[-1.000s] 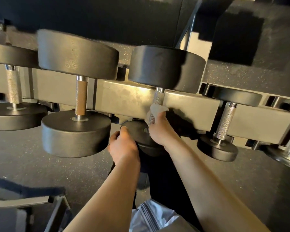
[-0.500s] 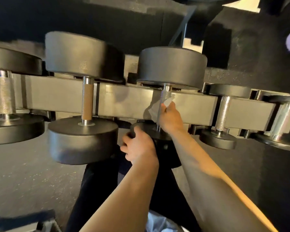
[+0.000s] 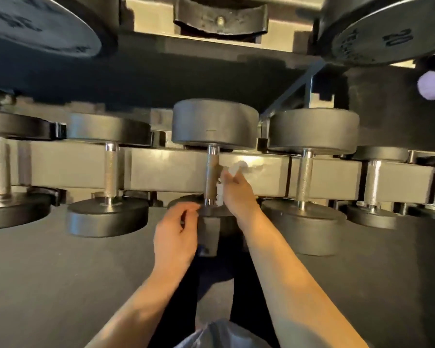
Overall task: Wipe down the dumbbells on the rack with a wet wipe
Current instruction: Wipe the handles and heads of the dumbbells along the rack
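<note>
- The right hand [image 3: 236, 194] pinches a white wet wipe [image 3: 237, 168] against the right side of the handle [image 3: 211, 177] of the middle dumbbell [image 3: 215, 124], which lies across the rack [image 3: 166, 169] rail.
- The left hand [image 3: 175, 237] has its fingers curled at the rim of this dumbbell's near head [image 3: 211, 212]; whether it grips the head or only touches it cannot be told.
- The hands are apart, one on each side of the handle.
- A neighbouring dumbbell [image 3: 309, 131] sits just beside on the right, another [image 3: 108, 129] near on the left; narrow gaps part the heads along the rail.
- In front of the rack's near edge the dark floor [image 3: 60, 285] lies open on both sides of the forearms.
- Large weight heads [image 3: 377, 28] hang on an upper tier, above the rail.
</note>
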